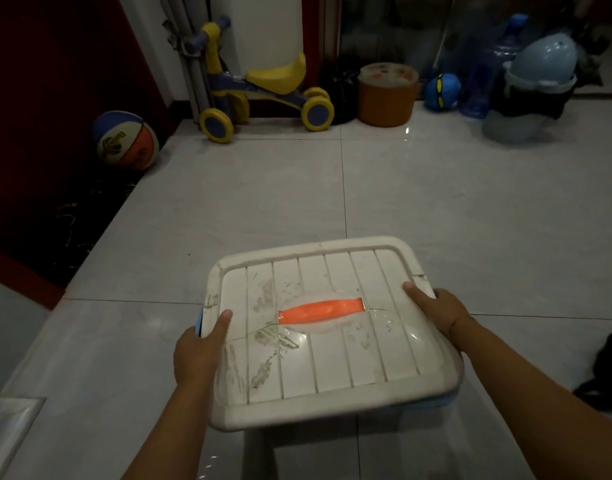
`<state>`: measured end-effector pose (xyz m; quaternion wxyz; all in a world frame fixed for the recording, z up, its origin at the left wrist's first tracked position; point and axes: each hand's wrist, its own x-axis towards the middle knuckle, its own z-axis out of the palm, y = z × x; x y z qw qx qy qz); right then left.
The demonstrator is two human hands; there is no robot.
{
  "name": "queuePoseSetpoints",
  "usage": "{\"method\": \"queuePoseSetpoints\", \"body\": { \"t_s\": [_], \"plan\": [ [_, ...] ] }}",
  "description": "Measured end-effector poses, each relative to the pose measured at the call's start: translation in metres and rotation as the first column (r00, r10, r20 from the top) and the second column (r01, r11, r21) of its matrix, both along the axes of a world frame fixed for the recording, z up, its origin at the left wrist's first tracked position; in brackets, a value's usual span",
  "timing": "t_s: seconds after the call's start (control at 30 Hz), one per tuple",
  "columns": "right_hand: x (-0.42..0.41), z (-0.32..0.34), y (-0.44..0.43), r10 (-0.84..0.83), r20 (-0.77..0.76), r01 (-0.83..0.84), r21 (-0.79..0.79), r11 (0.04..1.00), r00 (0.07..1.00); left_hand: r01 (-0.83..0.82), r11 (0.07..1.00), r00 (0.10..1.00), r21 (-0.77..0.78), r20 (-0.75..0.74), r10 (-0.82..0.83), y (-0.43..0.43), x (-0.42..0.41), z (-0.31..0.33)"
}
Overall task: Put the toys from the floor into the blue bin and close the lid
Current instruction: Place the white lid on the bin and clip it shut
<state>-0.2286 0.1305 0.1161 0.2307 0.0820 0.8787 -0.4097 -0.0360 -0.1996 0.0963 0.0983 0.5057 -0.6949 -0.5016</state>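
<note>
Both arms reach forward. The left hand (197, 355) and right hand (439, 313) each grip a side edge of the one white lid (332, 358), thumbs on top. It covers the one blue bin (198, 323); one orange handle (320, 310) lies between the thumbs.

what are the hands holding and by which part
The closed bin, by its two sides: left hand grips the left edge of the lid, right hand the right edge, thumbs on top; the fingers are hidden below.
</note>
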Motion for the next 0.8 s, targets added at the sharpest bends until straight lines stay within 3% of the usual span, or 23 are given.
{"method": "queuePoseSetpoints", "body": {
  "t_s": [0.17,0.3,0.57,0.8],
  "plan": [
    [0.009,-0.008,0.002,-0.11,-0.127,0.127,0.129,0.983,0.986,0.055,0.994,0.997,0.092,-0.052,-0.05,-0.002,-0.003,0.004],
    [0.024,-0.022,0.012,-0.199,-0.044,0.201,0.038,0.979,0.979,0.066,0.979,0.997,0.192,-0.042,-0.059,-0.008,-0.008,0.008],
    [0.015,-0.014,0.01,-0.147,0.002,0.146,-0.137,0.98,0.989,-0.003,0.97,0.998,0.245,0.068,-0.014,-0.013,-0.018,0.006],
    [0.019,-0.021,0.0,-0.155,-0.177,0.188,0.185,0.965,0.972,-0.002,0.999,0.996,-0.045,0.09,0.006,-0.002,-0.016,0.003]
  ]
}}
